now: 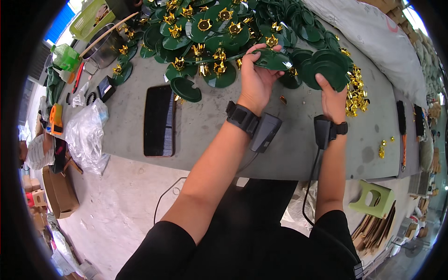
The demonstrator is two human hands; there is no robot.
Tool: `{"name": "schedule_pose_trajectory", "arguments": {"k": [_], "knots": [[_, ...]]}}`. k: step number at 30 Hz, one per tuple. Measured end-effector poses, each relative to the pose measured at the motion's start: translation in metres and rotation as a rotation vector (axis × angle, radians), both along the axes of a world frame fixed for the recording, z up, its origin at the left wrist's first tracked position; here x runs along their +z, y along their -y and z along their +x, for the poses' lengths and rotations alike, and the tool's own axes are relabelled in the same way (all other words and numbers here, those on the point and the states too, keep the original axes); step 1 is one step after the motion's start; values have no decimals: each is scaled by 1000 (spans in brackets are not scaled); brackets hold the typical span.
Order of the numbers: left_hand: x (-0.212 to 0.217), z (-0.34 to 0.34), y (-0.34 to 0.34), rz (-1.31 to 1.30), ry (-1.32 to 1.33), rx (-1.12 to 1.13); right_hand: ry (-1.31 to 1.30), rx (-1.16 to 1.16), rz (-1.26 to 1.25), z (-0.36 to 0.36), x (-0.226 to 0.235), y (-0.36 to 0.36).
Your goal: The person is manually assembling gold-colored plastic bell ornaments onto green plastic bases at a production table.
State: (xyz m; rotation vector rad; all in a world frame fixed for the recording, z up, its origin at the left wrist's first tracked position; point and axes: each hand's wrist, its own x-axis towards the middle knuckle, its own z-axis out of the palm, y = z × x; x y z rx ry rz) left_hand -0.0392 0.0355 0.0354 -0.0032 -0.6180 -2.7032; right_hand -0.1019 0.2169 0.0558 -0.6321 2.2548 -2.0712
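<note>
Over the table, my left hand (255,87) grips a glossy dark green disc (274,60), with the thumb at its left edge and the fingers around it. A gold crown-shaped piece (271,41) shows just beyond that disc, and I cannot tell whether it is fixed to it. My right hand (333,101) holds several overlapping plain green discs (326,67), thumb on top and the other fingers hidden beneath. Beyond both hands spreads a pile of green discs (215,45), many with gold crown-shaped pieces on them. Beside my right hand lies a heap of loose gold pieces (356,95).
On the grey table (210,140) lie a black phone (158,121) and a clear plastic bag (87,130). A metal pot (101,46) and green basket (91,21) stand at the far left. A large white sack (373,37) borders the far right. A green stool (373,199) stands below.
</note>
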Motion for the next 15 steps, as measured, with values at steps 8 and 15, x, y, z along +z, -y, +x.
{"name": "schedule_pose_trajectory", "arguments": {"k": [8,15], "knots": [[10,8,-6,182,-14,-209,148,-225,-353,-31,-16,-16],[1,6,-3,124,-37,-291,-41,-307,-187,-30,-16,-17]]}}
